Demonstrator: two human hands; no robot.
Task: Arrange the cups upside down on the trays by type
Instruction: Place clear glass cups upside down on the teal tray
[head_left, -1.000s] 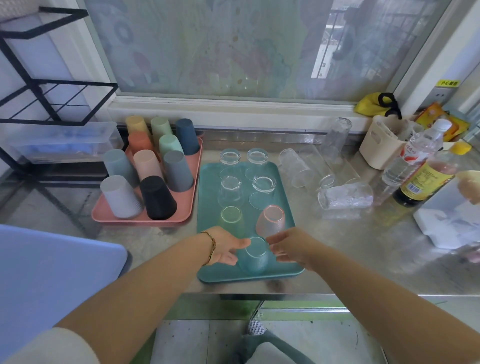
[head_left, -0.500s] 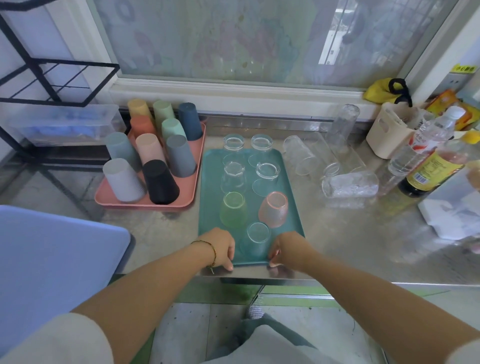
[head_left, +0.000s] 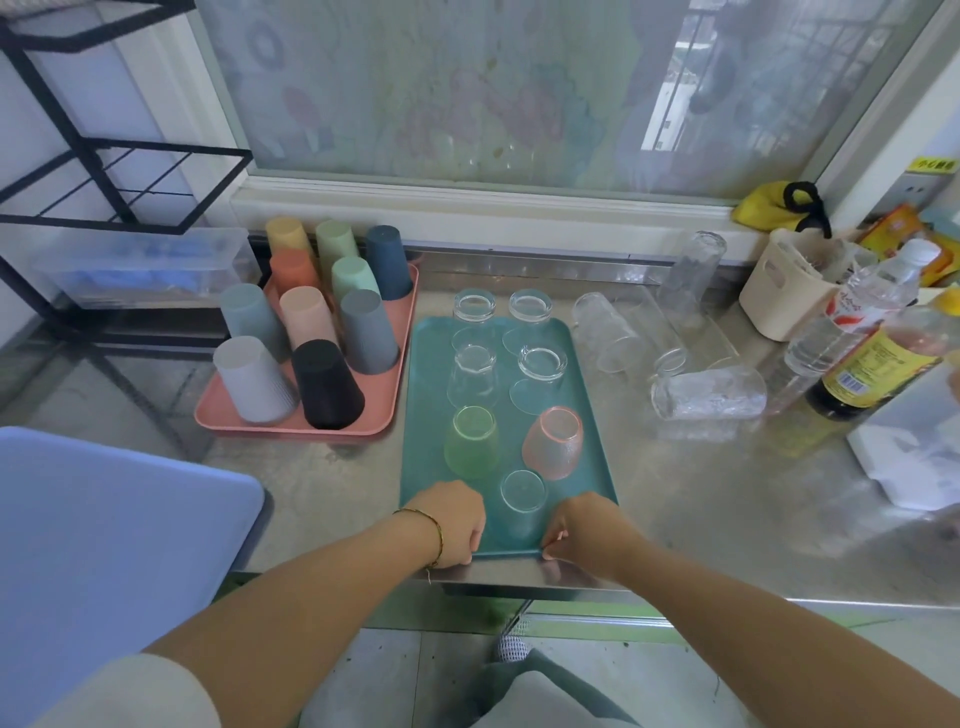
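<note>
Both hands are down on the near edge of the teal tray (head_left: 426, 415). The left hand (head_left: 454, 522) has its fingers curled over the near-left corner, knuckles up, gripping the rim. The right hand (head_left: 584, 535) does the same at the near-right corner, thumb and fingers pinched on the edge. Neither holds a cup.

The tray sits on the steel counter (head_left: 675, 493), its near edge right at the counter's front, and it carries seven glasses, all bottoms up. The small clear glass (head_left: 522, 499) is nearest, right between the hands. Behind it are the green glass (head_left: 471, 441) on the left and the pink glass (head_left: 553, 449) on the right, then four clear glasses (head_left: 541, 364) in two pairs toward the back.

Just left of it, the pink tray (head_left: 218, 415) holds ten plastic cups (head_left: 327, 384) upside down in mixed colours, with black and light grey in front and yellow, green and dark blue at the back.

To the right of the teal tray there are loose glasses off the trays. A textured glass (head_left: 709, 397) lies on its side, a few clear tumblers (head_left: 602, 332) lie beside it, and a tall glass (head_left: 693, 270) stands by the window ledge. Further right are a cream basket (head_left: 774, 296), a water bottle (head_left: 852, 322) and a dark sauce bottle (head_left: 872, 369).
</note>
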